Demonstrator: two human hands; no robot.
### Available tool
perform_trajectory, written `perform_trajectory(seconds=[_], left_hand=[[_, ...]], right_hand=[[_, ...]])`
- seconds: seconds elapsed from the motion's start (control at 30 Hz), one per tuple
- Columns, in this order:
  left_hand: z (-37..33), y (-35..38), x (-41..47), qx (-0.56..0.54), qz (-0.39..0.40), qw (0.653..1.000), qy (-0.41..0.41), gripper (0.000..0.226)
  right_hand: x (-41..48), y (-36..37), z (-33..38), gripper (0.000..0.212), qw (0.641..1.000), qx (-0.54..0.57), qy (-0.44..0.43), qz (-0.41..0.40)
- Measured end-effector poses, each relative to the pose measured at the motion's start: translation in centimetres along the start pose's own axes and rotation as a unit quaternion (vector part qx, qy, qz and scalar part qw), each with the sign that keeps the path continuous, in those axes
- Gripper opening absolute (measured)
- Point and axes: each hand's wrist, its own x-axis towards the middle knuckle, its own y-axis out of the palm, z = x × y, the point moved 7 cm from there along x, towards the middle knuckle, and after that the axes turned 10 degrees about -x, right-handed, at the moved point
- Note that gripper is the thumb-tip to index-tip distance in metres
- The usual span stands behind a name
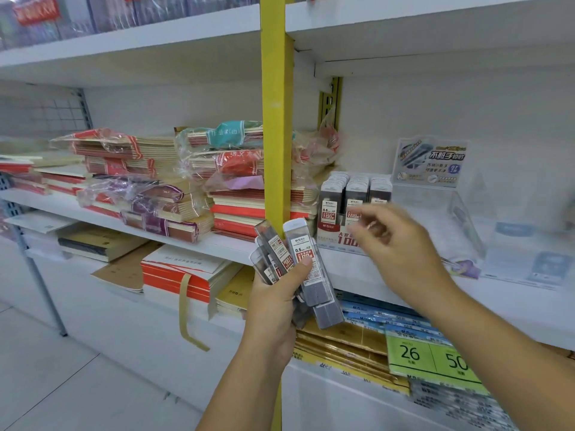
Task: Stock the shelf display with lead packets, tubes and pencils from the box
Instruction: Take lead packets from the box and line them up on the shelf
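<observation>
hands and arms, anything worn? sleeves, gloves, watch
Nothing visible: left hand and right hand are ungloved, both forearms bare to the frame edge, no sleeves or watch. The right hand is blurred, so a ring cannot be ruled out.

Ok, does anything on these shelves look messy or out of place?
Yes. The notebook stacks left of the yellow post sit in torn, crumpled plastic wrap, and a loose tan strap dangles off the red-and-white stack lower down. The lead packets in the display box stand neatly upright.
</observation>
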Motion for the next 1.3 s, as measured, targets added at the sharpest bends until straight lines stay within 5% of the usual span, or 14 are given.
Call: perform_trajectory(seconds=[0.1, 0.23, 0.47, 0.7, 0.77, 0.93, 1.17, 1.3], left_hand=[[0.4, 0.7, -0.6, 0.002, 0.015, 1.0, -0.008, 0.063], [1.5, 2.4, -1.7, 0.016, 0.053, 0.998, -0.032, 0.049], [2.0, 3.0, -2.2, 0.058, 0.086, 0.992, -0.066, 0.061], [3.2, 2.2, -2.3, 0.063, 0.127, 0.986, -0.088, 0.051], [3.2, 2.0, -1.9, 0.064, 0.108, 0.988, -0.088, 0.049], [2.7, 1.5, -0.8, 0.051, 0.08, 0.993, -0.067, 0.034], [1.0, 0.2, 0.4, 0.054, 0.047, 0.997, -0.032, 0.023], [0.3, -0.2, 0.6, 0.04, 0.035, 0.998, -0.023, 0.027]], right_hand=[[-3.5, 2.8, -0.7, 0.039, 0.983, 0.102, 0.086, 0.129], [-4.9, 4.2, -1.5, 0.049, 0.958, 0.19, 0.121, 0.18], [-4.9, 2.8, -2.6, 0.045, 0.947, 0.249, 0.124, 0.162], [-5.2, 2.2, -3.8, 0.027, 0.944, 0.257, 0.176, 0.109], [-5.1, 2.1, -3.8, 0.036, 0.957, 0.213, 0.171, 0.099], [-2.8, 0.6, -3.5, 0.101, 0.971, 0.177, 0.14, 0.079], [3.5, -4.6, -1.6, 0.061, 0.987, 0.134, 0.06, -0.064], [5.7, -5.2, -0.3, 0.047, 0.996, -0.003, -0.015, -0.084]])
